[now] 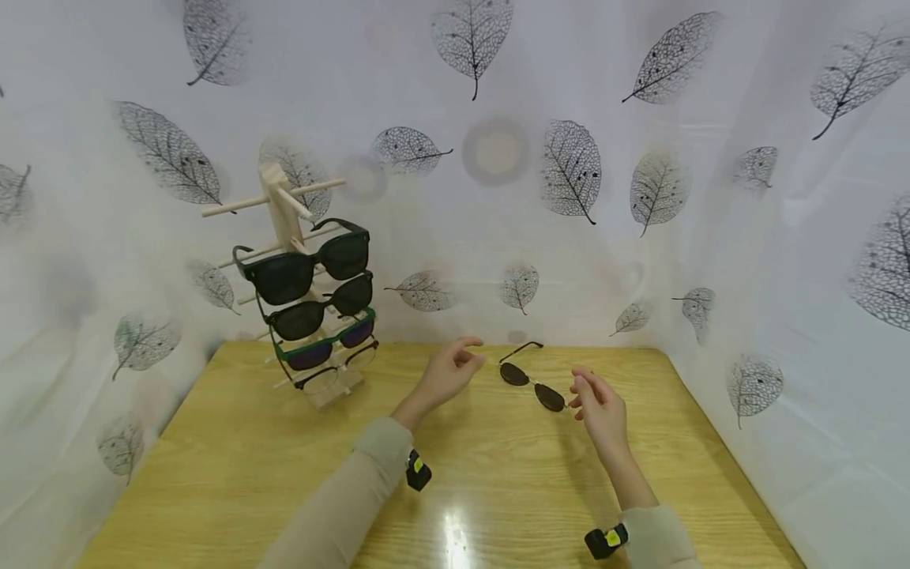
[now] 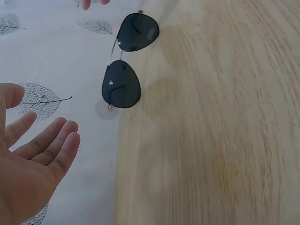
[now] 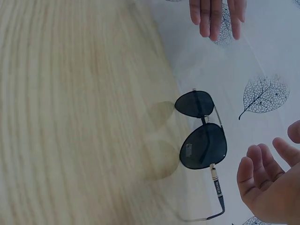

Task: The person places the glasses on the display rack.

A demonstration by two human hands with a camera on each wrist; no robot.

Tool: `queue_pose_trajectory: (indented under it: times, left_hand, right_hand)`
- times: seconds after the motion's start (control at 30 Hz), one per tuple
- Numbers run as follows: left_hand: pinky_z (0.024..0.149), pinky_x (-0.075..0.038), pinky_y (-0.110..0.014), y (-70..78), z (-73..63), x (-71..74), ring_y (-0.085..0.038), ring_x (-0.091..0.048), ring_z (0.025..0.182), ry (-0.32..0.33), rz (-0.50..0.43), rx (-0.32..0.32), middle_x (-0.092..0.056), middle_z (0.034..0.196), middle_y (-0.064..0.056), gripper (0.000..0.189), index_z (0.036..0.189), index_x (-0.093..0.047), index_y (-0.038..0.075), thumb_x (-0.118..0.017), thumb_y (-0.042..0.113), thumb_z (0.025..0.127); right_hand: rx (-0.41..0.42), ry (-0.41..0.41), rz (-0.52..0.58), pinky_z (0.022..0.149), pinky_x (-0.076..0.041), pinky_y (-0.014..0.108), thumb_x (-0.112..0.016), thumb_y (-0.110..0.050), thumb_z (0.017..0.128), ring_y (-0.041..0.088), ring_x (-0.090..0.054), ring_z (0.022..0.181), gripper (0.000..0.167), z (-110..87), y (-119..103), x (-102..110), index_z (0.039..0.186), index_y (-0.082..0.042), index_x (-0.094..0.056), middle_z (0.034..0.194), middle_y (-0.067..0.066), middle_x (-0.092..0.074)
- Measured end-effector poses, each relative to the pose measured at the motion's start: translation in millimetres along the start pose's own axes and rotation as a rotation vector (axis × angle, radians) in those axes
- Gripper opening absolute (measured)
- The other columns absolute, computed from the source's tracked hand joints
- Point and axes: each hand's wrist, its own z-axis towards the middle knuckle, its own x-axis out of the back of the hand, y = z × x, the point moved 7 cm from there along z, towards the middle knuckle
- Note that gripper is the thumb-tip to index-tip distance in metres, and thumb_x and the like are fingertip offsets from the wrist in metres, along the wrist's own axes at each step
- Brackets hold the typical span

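A pair of aviator sunglasses with dark lenses and a thin metal frame stands on the table between the two hands. My left hand is held to its left, fingers loosely bent and nothing in them; the left wrist view shows a gap between this hand and the lenses. On the other side, my right hand overlaps the hinge end in the head view. From the right wrist, that hand appears relaxed and apart from the sunglasses, whose near temple is unfolded.
At the back left, a wooden display rack carries several glasses: black sunglasses high up, a green-framed pair lower, clear eyeglasses at the bottom. Leaf-printed white curtain borders the wooden table behind and at the sides.
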Motion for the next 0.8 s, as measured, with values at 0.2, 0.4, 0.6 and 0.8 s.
queue_pose_trajectory:
  times: [0.2, 0.4, 0.6, 0.8]
  left_hand:
    - [0.079, -0.060, -0.032, -11.4, 10.5, -21.3, -0.026, -0.073, 0.096, -0.040, -0.002, 0.032, -0.077, 0.114, -0.015, 0.040, 0.144, -0.063, 0.014, -0.063, 0.029, 0.107]
    - [0.078, -0.060, -0.037, -19.8, 18.5, -34.5, -0.027, -0.074, 0.100, -0.063, 0.013, 0.052, -0.077, 0.116, -0.016, 0.040, 0.144, -0.063, 0.014, -0.061, 0.030, 0.108]
    - [0.079, -0.059, -0.040, -26.5, 25.4, -48.5, -0.027, -0.071, 0.097, -0.076, 0.012, 0.083, -0.075, 0.114, -0.016, 0.044, 0.147, -0.060, 0.010, -0.061, 0.030, 0.108]
    - [0.091, -0.059, -0.048, -41.4, 28.7, -61.6, -0.031, -0.071, 0.107, -0.076, 0.010, 0.168, -0.073, 0.121, -0.017, 0.047, 0.151, -0.057, 0.012, -0.059, 0.033, 0.109]
  right_hand:
    - [-0.033, 0.014, -0.017, 0.066, -0.058, 0.022, -0.055, -0.028, 0.111, 0.009, -0.066, 0.079, 0.038, -6.2, 9, 5, 0.138, -0.004, -0.066, 0.095, -0.007, -0.069]
    - [-0.038, 0.024, -0.032, 0.065, -0.057, 0.023, -0.055, -0.031, 0.111, 0.011, -0.068, 0.080, 0.040, -8.7, 20, 3, 0.138, -0.004, -0.067, 0.106, 0.010, -0.071]
    - [-0.069, 0.028, -0.029, 0.064, -0.057, 0.023, -0.056, -0.030, 0.111, 0.010, -0.066, 0.078, 0.039, -8.9, 25, 1, 0.137, -0.004, -0.067, 0.106, 0.010, -0.072]
    - [-0.115, 0.046, -0.049, 0.062, -0.058, 0.023, -0.055, -0.028, 0.111, 0.009, -0.066, 0.076, 0.038, -9.3, 34, 3, 0.137, -0.004, -0.068, 0.108, 0.014, -0.071]
